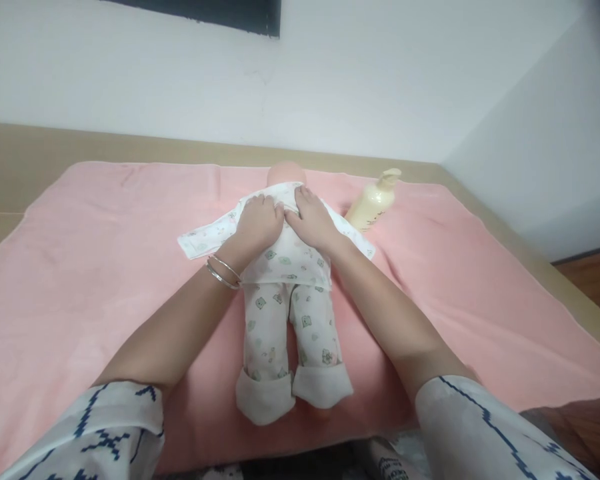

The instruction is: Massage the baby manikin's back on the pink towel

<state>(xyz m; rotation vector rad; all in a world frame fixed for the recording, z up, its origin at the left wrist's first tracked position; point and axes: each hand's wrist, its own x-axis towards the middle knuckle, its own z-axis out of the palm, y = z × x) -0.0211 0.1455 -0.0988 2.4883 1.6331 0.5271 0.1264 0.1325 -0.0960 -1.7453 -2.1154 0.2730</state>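
A baby doll [286, 270] in a white top and trousers printed with small animals lies stretched out, its bald head [287, 174] pointing away from me. Its sleeves spread to both sides, and the trouser cuffs are folded up. On the left of its upper body rests my left hand [260, 221], fingers laid on the cloth and slightly bent. My right hand [312, 220] lies flat beside it, fingers extended toward the doll's shoulder. The two thumbs nearly meet in the middle. Whether the doll is face up or face down I cannot tell.
A yellowish pump bottle [373, 205] leans or lies just right of the doll, near its right sleeve. Beneath everything is a pink blanket [140, 267] over a tan surface [20, 150]. A white wall [205, 87] rises behind, and wooden flooring [593, 280] shows at right.
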